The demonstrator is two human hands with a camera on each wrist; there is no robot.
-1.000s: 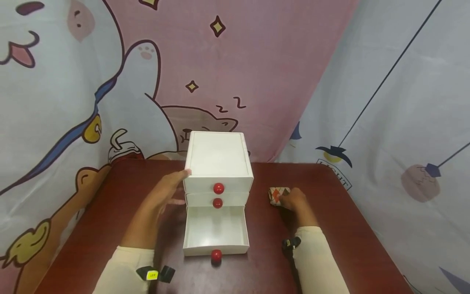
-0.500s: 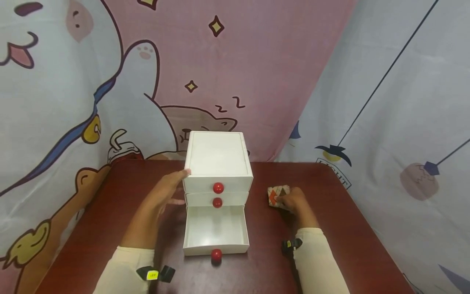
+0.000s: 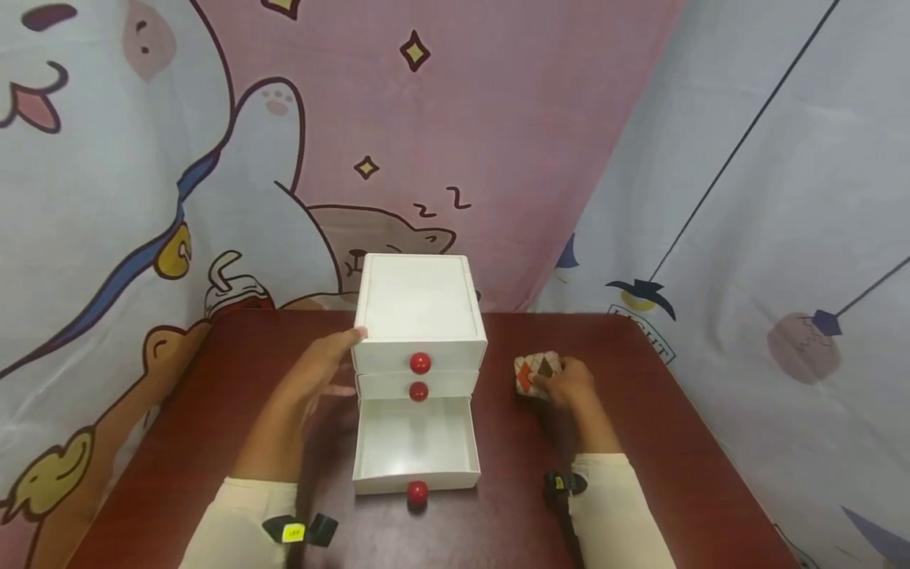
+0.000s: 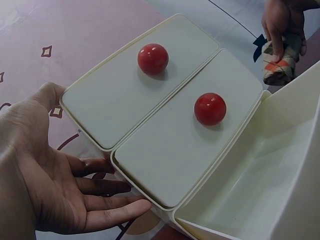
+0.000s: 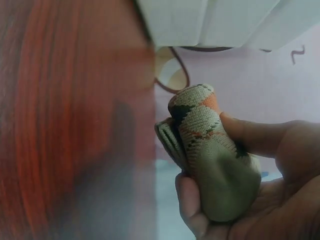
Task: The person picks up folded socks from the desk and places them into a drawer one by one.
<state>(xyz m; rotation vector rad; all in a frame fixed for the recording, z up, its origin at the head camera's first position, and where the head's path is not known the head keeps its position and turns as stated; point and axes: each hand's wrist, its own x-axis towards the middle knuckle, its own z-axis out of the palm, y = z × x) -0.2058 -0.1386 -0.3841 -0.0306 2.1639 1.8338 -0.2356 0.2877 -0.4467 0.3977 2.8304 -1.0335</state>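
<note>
A white drawer cabinet (image 3: 419, 296) with red ball knobs stands mid-table, its bottom drawer (image 3: 417, 442) pulled out with nothing in it. My left hand (image 3: 320, 367) rests against the cabinet's left side, thumb at the top front corner. In the left wrist view the other fingers (image 4: 112, 212) stretch nearly straight along that side. To the right of the cabinet, my right hand (image 3: 572, 385) holds a folded argyle sock (image 3: 535, 374) in beige, orange and dark tones. The right wrist view shows the folded sock (image 5: 210, 150) pinched between thumb and fingers, raised off the tabletop.
The dark red wooden table (image 3: 661, 482) reaches back to a cartoon-printed cloth (image 3: 512, 142) hanging behind and along the sides. Two shut drawers with red knobs (image 4: 210, 108) sit above the open one, which juts toward the front edge.
My right hand has tightened its hold on the folded sock, turned it and lifted it slightly from the table. The left hand stays against the cabinet. The head view has shifted a little.
</note>
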